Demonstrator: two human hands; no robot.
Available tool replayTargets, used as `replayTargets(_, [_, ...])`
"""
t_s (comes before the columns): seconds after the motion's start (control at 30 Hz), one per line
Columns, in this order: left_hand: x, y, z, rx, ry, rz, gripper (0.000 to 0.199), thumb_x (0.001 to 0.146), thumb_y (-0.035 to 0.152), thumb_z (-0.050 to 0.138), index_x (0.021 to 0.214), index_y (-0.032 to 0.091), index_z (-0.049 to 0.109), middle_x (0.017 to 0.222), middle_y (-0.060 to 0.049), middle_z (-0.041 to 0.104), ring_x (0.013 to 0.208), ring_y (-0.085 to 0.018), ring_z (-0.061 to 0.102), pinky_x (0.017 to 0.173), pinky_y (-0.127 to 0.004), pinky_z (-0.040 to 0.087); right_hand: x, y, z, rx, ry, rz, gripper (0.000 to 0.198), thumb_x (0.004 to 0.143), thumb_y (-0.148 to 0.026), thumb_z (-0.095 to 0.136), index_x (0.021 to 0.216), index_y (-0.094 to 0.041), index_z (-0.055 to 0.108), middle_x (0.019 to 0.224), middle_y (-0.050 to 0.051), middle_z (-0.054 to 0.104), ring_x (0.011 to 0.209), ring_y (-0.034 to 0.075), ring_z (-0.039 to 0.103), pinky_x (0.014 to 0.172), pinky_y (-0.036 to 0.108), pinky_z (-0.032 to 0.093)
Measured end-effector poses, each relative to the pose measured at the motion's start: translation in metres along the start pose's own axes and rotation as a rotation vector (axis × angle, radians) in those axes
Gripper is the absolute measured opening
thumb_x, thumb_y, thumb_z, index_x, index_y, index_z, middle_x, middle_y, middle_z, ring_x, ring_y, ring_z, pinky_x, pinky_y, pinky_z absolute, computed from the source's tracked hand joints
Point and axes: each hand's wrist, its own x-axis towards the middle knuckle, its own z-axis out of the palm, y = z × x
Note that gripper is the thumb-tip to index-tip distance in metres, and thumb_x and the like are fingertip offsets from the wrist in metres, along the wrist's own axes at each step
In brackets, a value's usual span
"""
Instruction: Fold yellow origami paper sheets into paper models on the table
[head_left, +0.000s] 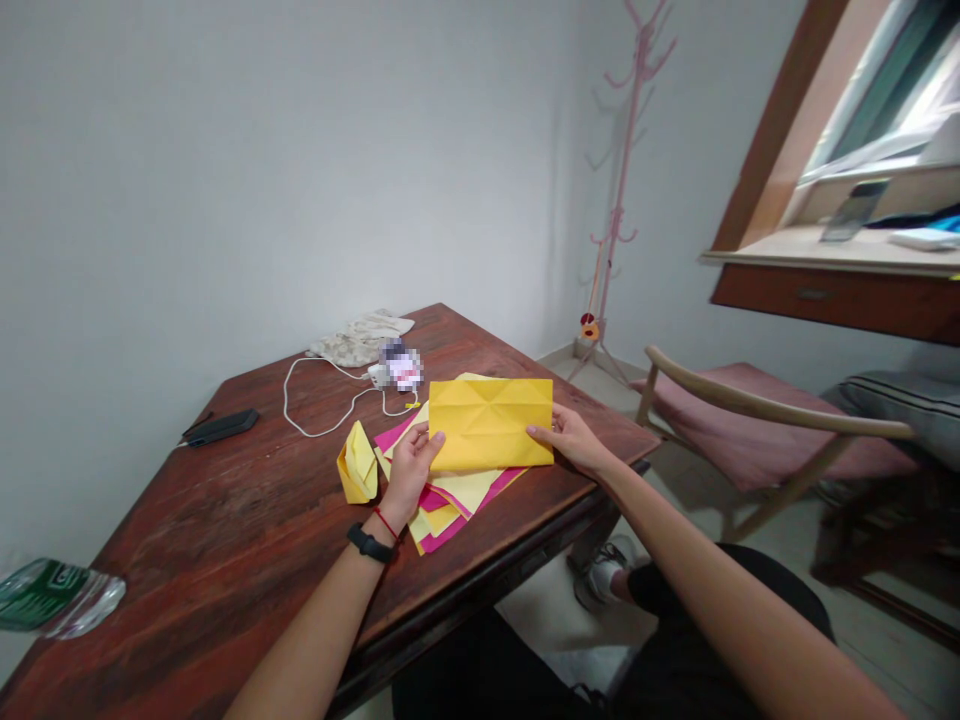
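A creased yellow sheet of paper [491,425], folded to a wide rectangle, is held up between both hands. My left hand [412,460] pinches its left edge, thumb in front. At the right edge my right hand [566,437] grips it the same way, with the fingers partly behind the paper. Below it lies a loose stack of magenta and pale yellow paper sheets [480,490], partly covered by the held sheet. Left of my left hand stands a folded yellow paper shape [358,465].
The dark wooden table [247,540] carries a black oblong device [221,428], a white cable [330,432], a charger [379,375], a crumpled pale cloth [360,340] and a plastic bottle [60,598]. A wooden chair [780,400] and a pink coat rack [622,170] stand at right.
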Motion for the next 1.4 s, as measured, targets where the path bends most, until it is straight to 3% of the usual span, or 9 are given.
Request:
replayTargets(0.2, [-0.002, 0.0, 0.003, -0.012, -0.03, -0.039, 0.051, 0.073, 0.044, 0.082, 0.111, 0.013, 0.069, 0.105, -0.013, 0.077, 0.099, -0.03, 0.073, 0.087, -0.042, 0.058, 0.0, 0.0, -0.001, -0.006, -0.058, 0.043, 0.049, 0.068, -0.038, 0.086, 0.11, -0.019, 0.07, 0.11, 0.011, 0.077, 0.096, 0.029, 0.074, 0.085, 0.041, 0.06])
replayTargets(0.43, [0.0, 0.001, 0.001, -0.029, 0.053, -0.006, 0.052, 0.072, 0.044, 0.083, 0.113, 0.016, 0.068, 0.101, -0.009, 0.078, 0.092, -0.026, 0.074, 0.083, -0.038, 0.058, 0.001, 0.003, -0.004, -0.065, -0.098, 0.087, 0.042, 0.07, -0.039, 0.085, 0.104, -0.017, 0.075, 0.107, 0.009, 0.078, 0.093, 0.028, 0.074, 0.088, 0.041, 0.059])
replayTargets(0.6, [-0.001, 0.004, 0.001, -0.082, 0.101, 0.007, 0.058, 0.075, 0.045, 0.082, 0.119, 0.015, 0.061, 0.101, -0.011, 0.077, 0.091, -0.025, 0.075, 0.082, -0.038, 0.06, 0.002, 0.005, -0.004, -0.06, -0.002, 0.066, 0.046, 0.065, -0.043, 0.087, 0.102, -0.017, 0.075, 0.105, 0.01, 0.078, 0.092, 0.029, 0.074, 0.086, 0.042, 0.06])
replayTargets(0.73, [-0.006, 0.009, 0.006, -0.17, 0.001, -0.053, 0.064, 0.077, 0.042, 0.082, 0.13, 0.021, 0.054, 0.125, -0.015, 0.07, 0.104, -0.025, 0.073, 0.081, -0.034, 0.061, 0.007, 0.005, -0.001, -0.007, 0.171, 0.008, 0.046, 0.062, -0.044, 0.089, 0.098, -0.019, 0.073, 0.099, 0.009, 0.079, 0.091, 0.029, 0.075, 0.084, 0.042, 0.06])
replayTargets(0.9, [-0.011, 0.005, 0.011, -0.112, -0.123, -0.166, 0.052, 0.076, 0.037, 0.084, 0.12, 0.018, 0.064, 0.13, -0.019, 0.067, 0.105, -0.027, 0.073, 0.08, -0.033, 0.06, 0.023, -0.001, 0.024, 0.092, 0.261, -0.045, 0.047, 0.062, -0.043, 0.088, 0.1, -0.02, 0.071, 0.102, 0.008, 0.079, 0.092, 0.029, 0.075, 0.079, 0.039, 0.061])
replayTargets(1.03, [-0.01, 0.002, 0.011, -0.041, -0.098, -0.095, 0.036, 0.074, 0.041, 0.084, 0.095, 0.014, 0.075, 0.131, -0.019, 0.066, 0.109, -0.029, 0.07, 0.079, -0.03, 0.059, 0.031, 0.005, 0.057, 0.142, 0.228, -0.016, 0.045, 0.063, -0.038, 0.087, 0.1, -0.02, 0.069, 0.105, 0.009, 0.078, 0.09, 0.028, 0.075, 0.073, 0.037, 0.062])
replayTargets(1.13, [-0.01, 0.004, 0.01, -0.047, -0.082, -0.031, 0.034, 0.074, 0.043, 0.084, 0.091, 0.014, 0.077, 0.137, -0.018, 0.063, 0.112, -0.03, 0.068, 0.079, -0.03, 0.06, 0.028, 0.019, 0.071, 0.189, 0.195, 0.029, 0.047, 0.066, -0.036, 0.084, 0.107, -0.021, 0.066, 0.112, 0.009, 0.076, 0.092, 0.029, 0.074, 0.067, 0.035, 0.063])
replayTargets(1.3, [-0.005, 0.0, 0.008, -0.066, -0.015, -0.009, 0.05, 0.073, 0.039, 0.085, 0.115, 0.016, 0.074, 0.112, -0.014, 0.075, 0.091, -0.024, 0.075, 0.07, -0.029, 0.061, 0.018, 0.032, 0.069, 0.135, 0.166, 0.115, 0.057, 0.066, -0.034, 0.082, 0.119, -0.023, 0.061, 0.112, 0.008, 0.076, 0.092, 0.031, 0.074, 0.061, 0.036, 0.063])
replayTargets(1.4, [0.0, -0.004, 0.005, -0.049, 0.056, 0.034, 0.051, 0.073, 0.039, 0.084, 0.116, 0.014, 0.073, 0.093, -0.011, 0.078, 0.077, -0.022, 0.076, 0.065, -0.029, 0.062, 0.014, 0.031, 0.066, 0.116, 0.13, 0.136, 0.067, 0.064, -0.032, 0.084, 0.124, -0.025, 0.057, 0.116, 0.008, 0.074, 0.091, 0.031, 0.074, 0.06, 0.036, 0.063])
